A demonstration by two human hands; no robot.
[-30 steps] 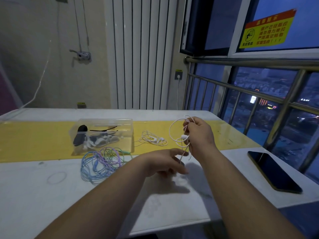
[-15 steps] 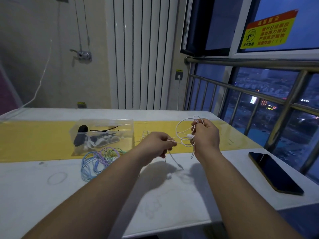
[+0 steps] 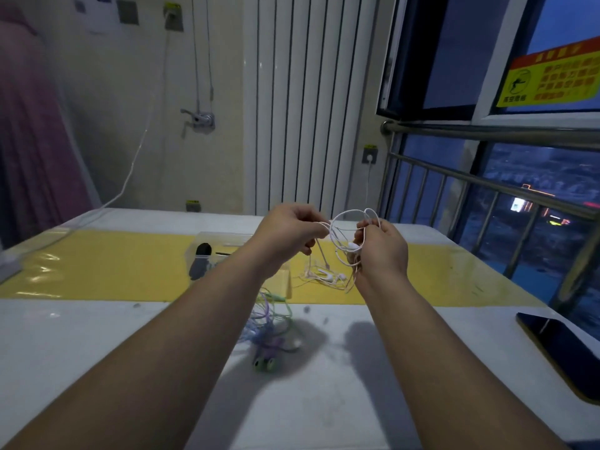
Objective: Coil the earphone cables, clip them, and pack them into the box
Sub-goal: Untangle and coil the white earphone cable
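My right hand [image 3: 381, 248] grips a loose coil of white earphone cable [image 3: 347, 222], held up above the table. My left hand [image 3: 289, 230] pinches the free end of that same cable just left of the coil, and the plug end hangs down below it. A second white earphone set [image 3: 326, 276] lies tangled on the yellow strip under my hands. The clear plastic box [image 3: 211, 251] stands behind my left forearm, with dark items inside. A bundle of blue, purple and green cables [image 3: 269, 323] lies on the white table beside my left forearm.
A black phone [image 3: 565, 349] lies at the table's right edge. A metal railing [image 3: 487, 186] and window run along the right side. A white cable [image 3: 130, 177] trails down the wall onto the table's far left corner. A white radiator stands behind the table.
Both hands have risen and moved away from me with the white cable. My left hand came up from the table and took hold of the cable's end. The camera tilted up.
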